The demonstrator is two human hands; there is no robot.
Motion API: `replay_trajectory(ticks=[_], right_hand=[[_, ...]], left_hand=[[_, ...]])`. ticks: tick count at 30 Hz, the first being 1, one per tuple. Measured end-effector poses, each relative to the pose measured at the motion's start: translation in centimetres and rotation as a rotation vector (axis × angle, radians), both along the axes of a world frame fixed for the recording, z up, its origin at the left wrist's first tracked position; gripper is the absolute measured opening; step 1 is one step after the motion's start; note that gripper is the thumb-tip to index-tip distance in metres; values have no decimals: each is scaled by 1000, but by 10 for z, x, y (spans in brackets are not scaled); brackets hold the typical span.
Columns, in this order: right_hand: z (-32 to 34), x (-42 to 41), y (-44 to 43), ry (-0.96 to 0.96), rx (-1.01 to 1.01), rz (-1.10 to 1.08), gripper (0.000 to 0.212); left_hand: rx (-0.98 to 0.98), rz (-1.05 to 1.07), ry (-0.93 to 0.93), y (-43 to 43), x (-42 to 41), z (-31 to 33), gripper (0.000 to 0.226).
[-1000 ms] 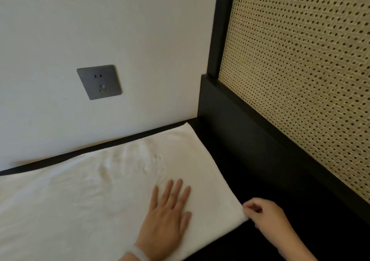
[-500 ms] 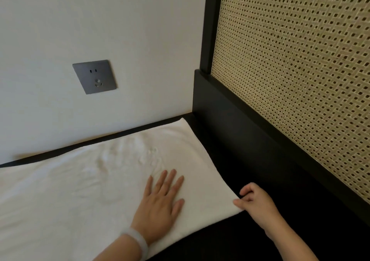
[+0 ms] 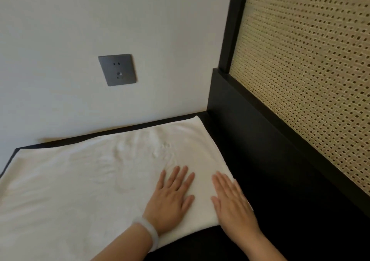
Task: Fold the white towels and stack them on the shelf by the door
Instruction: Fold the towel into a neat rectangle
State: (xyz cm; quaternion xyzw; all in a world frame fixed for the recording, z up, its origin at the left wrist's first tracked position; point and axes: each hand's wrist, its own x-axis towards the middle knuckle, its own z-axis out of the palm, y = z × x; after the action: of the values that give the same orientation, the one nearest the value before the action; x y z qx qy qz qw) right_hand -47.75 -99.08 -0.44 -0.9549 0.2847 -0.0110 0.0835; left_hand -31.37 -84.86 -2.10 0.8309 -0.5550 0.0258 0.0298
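A white towel [image 3: 84, 180] lies spread flat on a black surface [image 3: 280, 210], reaching from the left edge of view to the right near corner. My left hand [image 3: 172, 198] presses flat on the towel near its right end, fingers straight and slightly spread, a pale bracelet on the wrist. My right hand [image 3: 232, 202] lies flat beside it on the towel's right edge, fingers straight and together, palm down.
A white wall with a grey power socket [image 3: 117, 69] rises behind the towel. A black frame [image 3: 228, 92] with a woven cane panel [image 3: 308, 70] stands along the right side.
My right hand let go of the towel's right near corner, which it was pinching, and moved up onto the towel, flat. My left hand stayed pressed in place.
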Motion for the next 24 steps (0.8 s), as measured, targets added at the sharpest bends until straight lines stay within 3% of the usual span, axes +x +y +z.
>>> replay_trajectory(ticks=[4, 9, 15, 18, 20, 24], right_hand=[[10, 33, 4, -33, -104, -146, 65], [-6, 71, 25, -26, -84, 131, 56], [-16, 30, -3, -77, -86, -27, 70], [-11, 50, 5, -150, -79, -61, 80], [-2, 84, 22, -221, -104, 66, 62], [-3, 172, 59, -206, -77, 399, 53]], left_hand=[[-45, 24, -6, 7, -6, 1, 57], [-91, 73, 25, 17, 0, -1, 54], [-69, 436, 9, 102, 62, -8, 58], [-67, 529, 55, 110, 64, -7, 61], [-106, 510, 53, 96, 55, -8, 56], [-102, 310, 2, 67, 57, -5, 57]])
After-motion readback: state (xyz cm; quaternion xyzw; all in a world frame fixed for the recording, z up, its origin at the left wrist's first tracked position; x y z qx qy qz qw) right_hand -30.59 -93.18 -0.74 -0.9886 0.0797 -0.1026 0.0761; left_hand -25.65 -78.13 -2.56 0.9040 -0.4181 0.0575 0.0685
